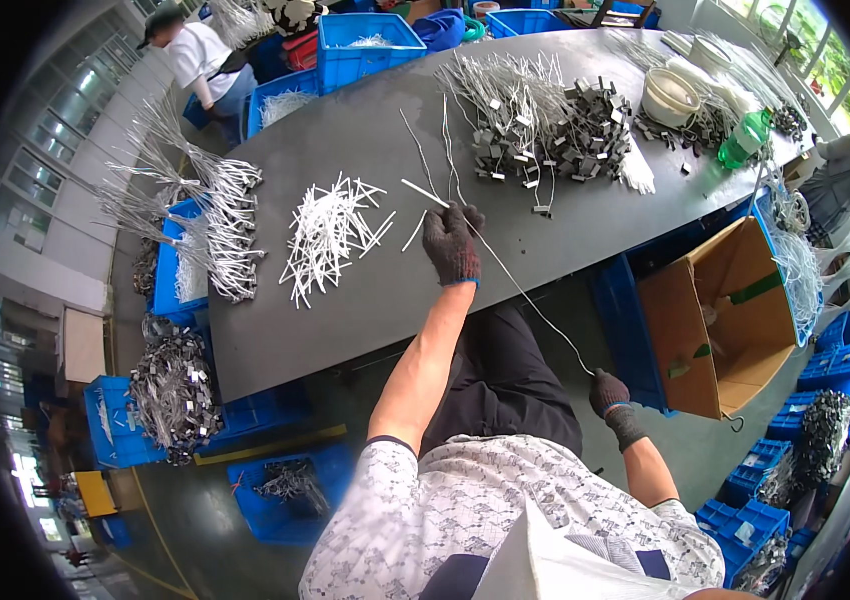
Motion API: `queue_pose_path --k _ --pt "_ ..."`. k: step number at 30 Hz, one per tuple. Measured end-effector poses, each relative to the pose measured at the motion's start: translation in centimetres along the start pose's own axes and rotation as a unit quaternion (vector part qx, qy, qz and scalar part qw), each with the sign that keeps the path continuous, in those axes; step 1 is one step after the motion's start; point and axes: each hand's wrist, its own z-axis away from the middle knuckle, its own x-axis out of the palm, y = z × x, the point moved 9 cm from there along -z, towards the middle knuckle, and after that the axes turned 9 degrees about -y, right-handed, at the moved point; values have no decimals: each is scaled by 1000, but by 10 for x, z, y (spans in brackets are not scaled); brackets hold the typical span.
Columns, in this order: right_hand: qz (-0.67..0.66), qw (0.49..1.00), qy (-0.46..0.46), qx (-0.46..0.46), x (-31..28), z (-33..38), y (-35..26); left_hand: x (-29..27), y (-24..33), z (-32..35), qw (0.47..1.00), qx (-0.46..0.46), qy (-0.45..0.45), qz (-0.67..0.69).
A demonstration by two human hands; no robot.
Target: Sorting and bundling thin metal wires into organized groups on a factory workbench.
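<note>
1. Tabletop, dark grey and curved, fills the upper middle of the frame, and your work sits at its near edge.
2. Blue crates line the top and left of the frame; an open brown cardboard box stands at the right, below the table edge.
3. Piled on the table at upper centre is a grey heap of metal clips on wires, well apart from your hands.
4. White ties lie in a loose pile at centre left, just beside your left hand.
5. Your left hand, in a dark glove, rests on the table at centre, clenched around the upper end of a thin white wire.
6. Your right hand, gloved too, sits lower right, off the table, pinching the wire's lower end.
7. Stretched straight between your hands, the wire slants from centre to lower right.
</note>
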Motion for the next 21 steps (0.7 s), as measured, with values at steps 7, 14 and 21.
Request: queue_pose_path --k 7,14,21 --pt "-8 998 -46 -38 28 -10 12 -5 -28 0 983 -113 -123 -79" --pt "-570 803 -28 -170 -151 -47 -191 24 -98 65 940 -55 -187 -282" --pt "-648 738 17 -186 -158 -120 -224 26 -62 55 891 2 -257 -375"
